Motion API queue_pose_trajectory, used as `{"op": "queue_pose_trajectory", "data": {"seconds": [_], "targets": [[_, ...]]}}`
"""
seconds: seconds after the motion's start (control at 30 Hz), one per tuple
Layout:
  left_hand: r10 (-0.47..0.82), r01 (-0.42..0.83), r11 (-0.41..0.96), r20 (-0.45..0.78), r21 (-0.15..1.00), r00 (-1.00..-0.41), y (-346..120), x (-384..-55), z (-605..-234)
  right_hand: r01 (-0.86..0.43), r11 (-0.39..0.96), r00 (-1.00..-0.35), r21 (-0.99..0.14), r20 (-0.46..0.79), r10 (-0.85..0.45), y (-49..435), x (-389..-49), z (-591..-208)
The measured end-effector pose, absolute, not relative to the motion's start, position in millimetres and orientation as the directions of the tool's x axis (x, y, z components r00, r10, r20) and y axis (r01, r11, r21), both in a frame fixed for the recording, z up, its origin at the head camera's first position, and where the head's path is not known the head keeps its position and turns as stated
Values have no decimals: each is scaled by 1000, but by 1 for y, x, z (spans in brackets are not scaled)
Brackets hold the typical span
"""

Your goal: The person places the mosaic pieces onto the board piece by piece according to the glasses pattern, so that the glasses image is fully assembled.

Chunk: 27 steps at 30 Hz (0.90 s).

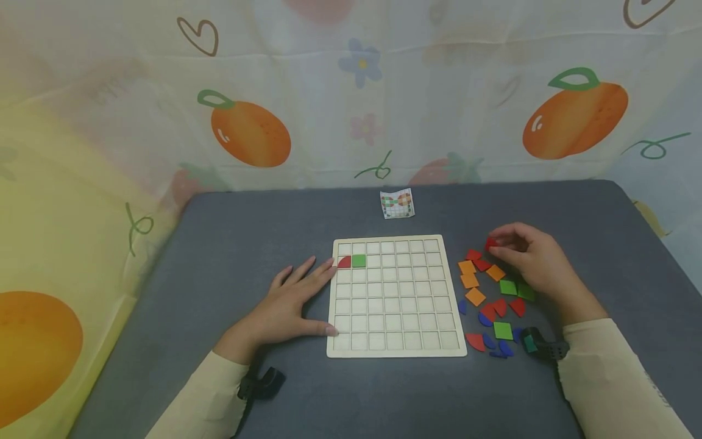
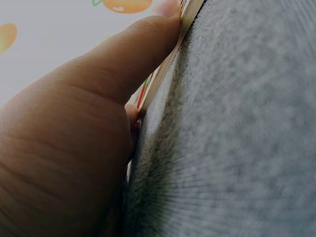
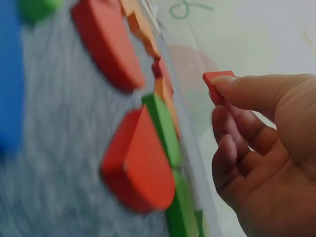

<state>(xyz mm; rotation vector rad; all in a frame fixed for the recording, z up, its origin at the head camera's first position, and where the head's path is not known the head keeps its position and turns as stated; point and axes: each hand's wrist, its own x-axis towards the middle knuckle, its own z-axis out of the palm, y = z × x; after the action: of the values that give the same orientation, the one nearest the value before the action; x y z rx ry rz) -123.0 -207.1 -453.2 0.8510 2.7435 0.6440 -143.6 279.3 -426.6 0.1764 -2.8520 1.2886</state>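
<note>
A pale wooden grid board [image 1: 397,292] lies flat on the table. In its second row from the top, at the left, sit a red quarter-round tile [image 1: 344,262] and a green square tile [image 1: 359,261]. My left hand [image 1: 290,305] rests along the board's left edge, fingers spread, fingertip and thumb touching the frame. Between thumb and fingers, my right hand [image 1: 540,262] pinches a red tile [image 3: 217,79] above the loose pieces; its full shape is partly covered. Under and beside that hand lie orange squares [image 1: 475,297], green squares [image 1: 503,330] and red pieces [image 1: 517,306].
A small printed card [image 1: 397,203] with a coloured grid pattern lies behind the board, near the table's far edge. Several blue rounded pieces [image 1: 506,348] lie right of the board's lower corner. A fruit-patterned cloth [image 1: 329,122] hangs behind the grey table [image 1: 263,225].
</note>
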Motion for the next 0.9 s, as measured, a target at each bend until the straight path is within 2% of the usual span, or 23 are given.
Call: {"op": "queue_pose_trajectory", "data": {"seconds": [0.9], "targets": [[587, 501, 732, -54, 462, -808, -209, -123, -452, -175, 442, -975, -880, 93, -200, 215, -132, -396]]}}
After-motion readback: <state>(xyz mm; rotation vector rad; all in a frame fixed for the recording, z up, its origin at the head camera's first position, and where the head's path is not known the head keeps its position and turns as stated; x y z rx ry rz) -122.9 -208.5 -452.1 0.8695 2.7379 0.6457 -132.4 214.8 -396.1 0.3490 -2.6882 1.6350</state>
